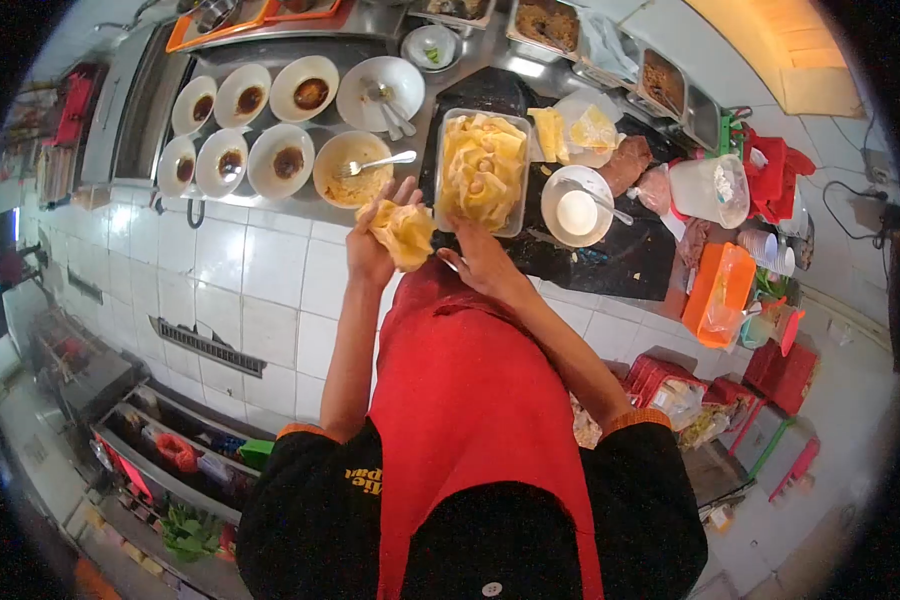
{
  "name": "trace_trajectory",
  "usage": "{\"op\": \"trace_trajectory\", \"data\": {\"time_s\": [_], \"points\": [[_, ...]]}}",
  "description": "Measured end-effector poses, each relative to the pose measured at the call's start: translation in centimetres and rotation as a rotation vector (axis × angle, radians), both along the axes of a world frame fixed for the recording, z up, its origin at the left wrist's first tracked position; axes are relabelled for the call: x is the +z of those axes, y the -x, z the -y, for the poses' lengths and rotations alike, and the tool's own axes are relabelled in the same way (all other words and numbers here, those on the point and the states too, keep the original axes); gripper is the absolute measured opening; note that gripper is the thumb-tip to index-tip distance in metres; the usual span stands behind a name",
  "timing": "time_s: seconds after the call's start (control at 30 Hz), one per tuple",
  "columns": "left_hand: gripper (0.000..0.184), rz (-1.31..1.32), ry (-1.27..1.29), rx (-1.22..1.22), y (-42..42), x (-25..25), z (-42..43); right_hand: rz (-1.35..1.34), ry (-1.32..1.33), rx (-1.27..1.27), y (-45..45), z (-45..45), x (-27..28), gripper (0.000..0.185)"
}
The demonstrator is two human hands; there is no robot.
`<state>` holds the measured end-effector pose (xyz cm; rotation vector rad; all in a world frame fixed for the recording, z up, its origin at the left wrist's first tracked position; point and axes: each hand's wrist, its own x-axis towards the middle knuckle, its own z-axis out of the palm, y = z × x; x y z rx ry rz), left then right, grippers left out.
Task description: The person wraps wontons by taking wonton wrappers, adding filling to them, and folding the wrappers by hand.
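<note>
My left hand (pixel 372 248), palm up and fingers curled, holds a few folded yellow wontons (pixel 402 232) just left of a clear plastic container. The container (pixel 523 190) is heaped with more of these wontons (pixel 482 165). At its near edge is my right hand (pixel 482 262), thumb spread from the fingers. Its fingertips touch the container's near left corner and are partly hidden there. Beyond my left hand stands a bowl (pixel 322 180) with a fork (pixel 375 163) and a pale yellowish filling or residue.
Several white bowls with dark sauce (pixel 289 172) stand at the left. A bowl with spoons (pixel 345 92) is behind. Right of the container lie yellow wrapper sheets (pixel 548 135), a bowl with a white round item (pixel 577 213), a clear tub (pixel 705 190) and an orange bin (pixel 712 290).
</note>
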<state>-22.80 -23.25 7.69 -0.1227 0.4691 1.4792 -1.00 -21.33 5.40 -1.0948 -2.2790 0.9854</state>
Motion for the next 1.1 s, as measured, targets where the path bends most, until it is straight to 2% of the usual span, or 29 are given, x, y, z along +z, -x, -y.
{"op": "trace_trajectory", "data": {"time_s": [0.07,0.1,0.17,0.3,0.33,0.37,0.5,0.57,0.67,0.8,0.87,0.97,1.1], "points": [[0.061,0.014,-0.067,0.027,-0.6,-0.2,0.0,-0.108,-0.002,-0.064,-0.4,-0.1,1.3,0.044],[0.061,0.052,-0.114,0.026,-1.0,0.1,0.0,-0.124,0.049,-0.145,-0.3,-0.2,3.3,0.036],[0.061,0.088,-0.155,0.029,-1.8,1.4,-0.2,-0.178,0.013,-0.183,-0.3,-0.9,6.0,0.034],[0.062,0.045,-0.177,-0.135,-3.9,3.3,-0.9,-0.242,-0.052,-0.228,0.1,-2.6,9.3,0.030],[0.061,0.024,-0.175,-0.185,-4.2,3.4,-1.0,-0.233,-0.119,-0.192,0.4,-3.1,9.4,0.030],[0.059,-0.027,-0.179,-0.217,-4.5,3.3,-1.2,-0.232,-0.019,-0.237,0.5,-3.1,8.8,0.030],[0.055,-0.161,-0.179,-0.261,-5.1,2.9,-1.7,-0.176,-0.086,-0.186,0.5,-3.6,8.5,0.028],[0.057,-0.150,-0.138,-0.217,-5.4,2.1,-1.8,-0.168,0.079,-0.229,0.2,-3.5,8.0,0.027],[0.061,-0.062,0.005,-0.164,-5.4,0.6,-1.8,-0.194,0.078,-0.251,0.4,-3.1,8.3,0.026],[0.064,0.041,-0.011,-0.183,-5.3,0.5,-1.5,-0.211,0.136,-0.226,0.5,-3.1,8.5,0.027],[0.063,0.005,-0.048,-0.196,-5.4,1.0,-1.7,-0.133,0.076,-0.221,0.4,-3.2,7.4,0.028],[0.062,0.052,-0.095,-0.183,-5.4,2.0,-1.7,-0.084,-0.050,-0.173,0.5,-2.9,9.0,0.030],[0.062,0.051,-0.119,-0.157,-5.4,2.2,-1.7,-0.015,-0.073,-0.229,0.8,-2.6,8.8,0.031]]}}
